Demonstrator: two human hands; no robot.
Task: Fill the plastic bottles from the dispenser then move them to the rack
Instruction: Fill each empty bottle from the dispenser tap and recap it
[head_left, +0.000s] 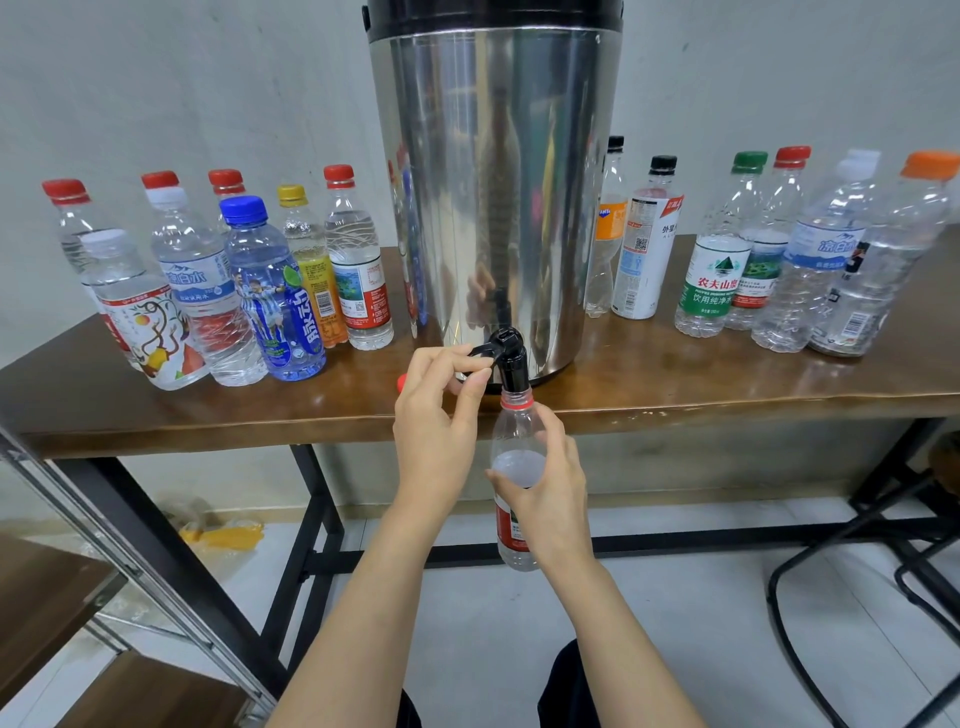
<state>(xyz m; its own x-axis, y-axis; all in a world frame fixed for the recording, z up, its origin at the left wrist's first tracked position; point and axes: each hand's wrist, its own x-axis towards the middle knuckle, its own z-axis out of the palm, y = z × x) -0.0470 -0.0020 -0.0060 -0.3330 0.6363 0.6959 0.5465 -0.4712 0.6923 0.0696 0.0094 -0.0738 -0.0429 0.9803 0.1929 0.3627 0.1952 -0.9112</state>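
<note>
A tall steel dispenser (493, 182) stands on the brown table (727, 384), its black tap (511, 358) hanging over the front edge. My right hand (545, 483) grips a clear uncapped plastic bottle (517, 431) with a red neck ring, its mouth right under the tap. Water fills roughly the bottle's lower half. My left hand (441, 405) pinches the tap's black lever between thumb and fingers. A red cap (401, 383) lies on the table behind my left hand.
Several capped bottles holding water stand left of the dispenser (270, 291); several more capped bottles stand to its right (779, 249). A metal-framed rack with wooden shelves (78, 597) is at lower left. Black chair legs (857, 597) are at lower right.
</note>
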